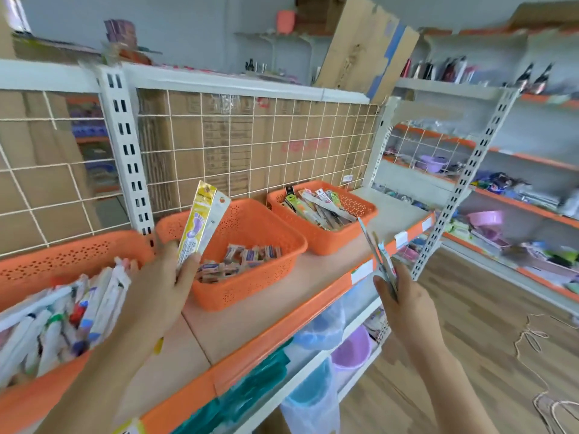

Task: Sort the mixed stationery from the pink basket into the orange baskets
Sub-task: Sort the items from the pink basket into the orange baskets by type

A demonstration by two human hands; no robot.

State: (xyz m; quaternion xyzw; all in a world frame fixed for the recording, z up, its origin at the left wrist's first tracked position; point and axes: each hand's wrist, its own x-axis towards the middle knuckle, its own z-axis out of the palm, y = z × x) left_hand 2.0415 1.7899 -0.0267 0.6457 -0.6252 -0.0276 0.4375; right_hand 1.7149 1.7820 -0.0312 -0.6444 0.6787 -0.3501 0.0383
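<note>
My left hand (pixel 159 286) grips long flat packets, the front one a yellow packet (pixel 197 223) with a purple foot print, held upright above the middle orange basket (pixel 275 245). That basket holds several small eraser-like packs (pixel 238 261). My right hand (pixel 404 302) pinches a few thin flat packets (pixel 380 258) edge-on, out past the shelf's front edge. The left orange basket (pixel 62 258) is full of white-wrapped pens or markers. The far orange basket (pixel 360 211) holds several long flat packets. No pink basket is in view.
The baskets stand on a beige shelf (pixel 313 286) with an orange front strip, backed by a white wire grid and cardboard. Purple tubs and bagged goods sit on the shelf below. More stocked shelves run along the right; cord lies on the wooden floor.
</note>
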